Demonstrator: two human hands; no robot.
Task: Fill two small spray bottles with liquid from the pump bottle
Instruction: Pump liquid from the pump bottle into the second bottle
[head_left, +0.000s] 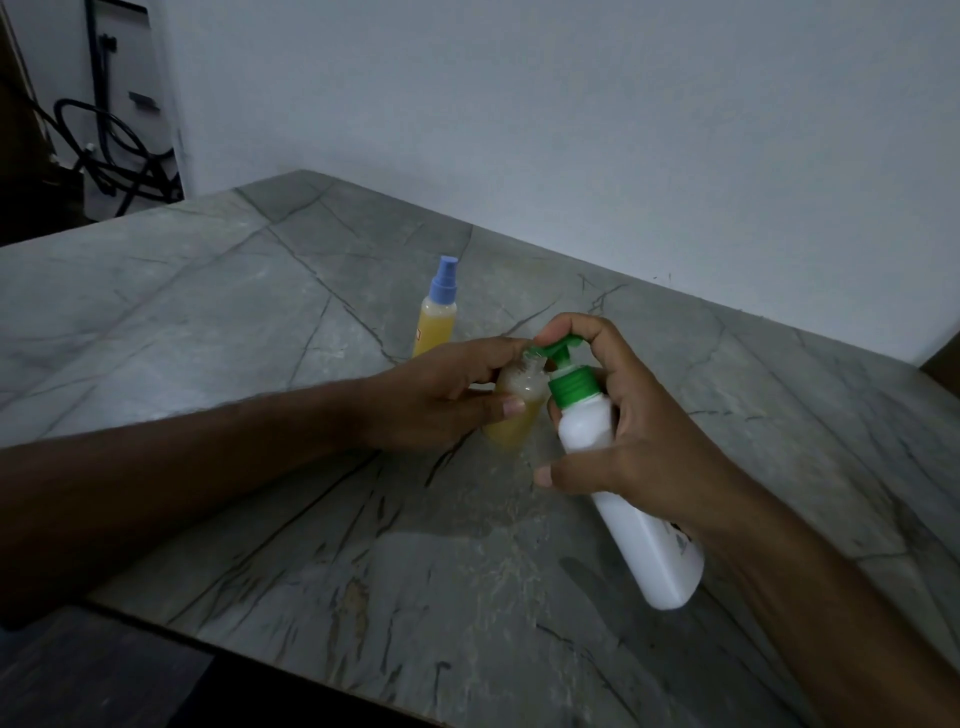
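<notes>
Gripping the pump bottle (587, 426) round its upper body, the R hand (639, 431) held it tilted, base toward the near right and just above or on the desk (260, 322); contact couldn't be told. Bottle was white w/ a green collar and green pump head (563, 345). R index finger curled over the top of the pump head, thumb (550, 475) out along the near side, other fingers wrapped behind the body.

L hand (441, 395) pinched the open spray bottle (511, 410) between thumb and fingers, holding it upright, base on or close to the desk. No cap on it. It was clear w/ yellow liquid filling most of it and foam near the neck. Pump nozzle tip sat right at its mouth, touching or just above; too blurred to say which. The 2 bottles were just beside each other, hands nearly meeting.

Capped spray bottle (436, 317) stood upright on the desk behind the L hand, apart from it, blue spray top on, yellow liquid filling most of the body.

Desk was grey stone-look w/ dark veins. L forearm lay across its near left edge. Pale wall (571, 130) ran behind; dark cables (119, 156) hung in the far left corner.
</notes>
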